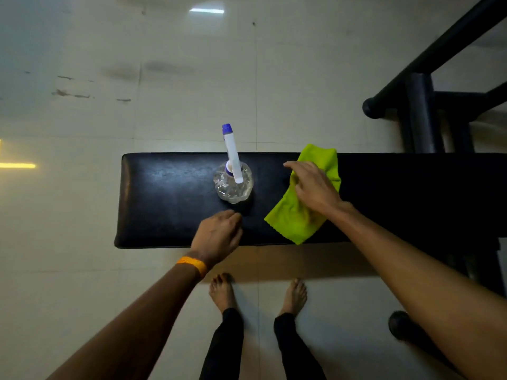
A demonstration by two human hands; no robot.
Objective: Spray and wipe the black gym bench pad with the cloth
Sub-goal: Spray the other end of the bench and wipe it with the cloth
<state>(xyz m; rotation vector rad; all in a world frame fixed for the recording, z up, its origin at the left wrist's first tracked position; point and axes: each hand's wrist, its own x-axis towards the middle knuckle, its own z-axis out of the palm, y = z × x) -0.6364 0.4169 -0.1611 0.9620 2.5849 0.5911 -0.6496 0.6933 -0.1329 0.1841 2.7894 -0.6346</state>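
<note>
Down low, the left hand (218,237) hovers empty, fingers loosely curled, at the near edge of the bench pad (164,198). Just past it stands the spray bottle (233,185), upright, nozzle pointing away. Right of the bottle, the right hand (315,187) presses flat on the green cloth (296,223). Left of the bottle, the pad is bare.

The bench pad (170,193) runs off the right edge; the cloth (299,215) is partly hidden under a hand.
</note>
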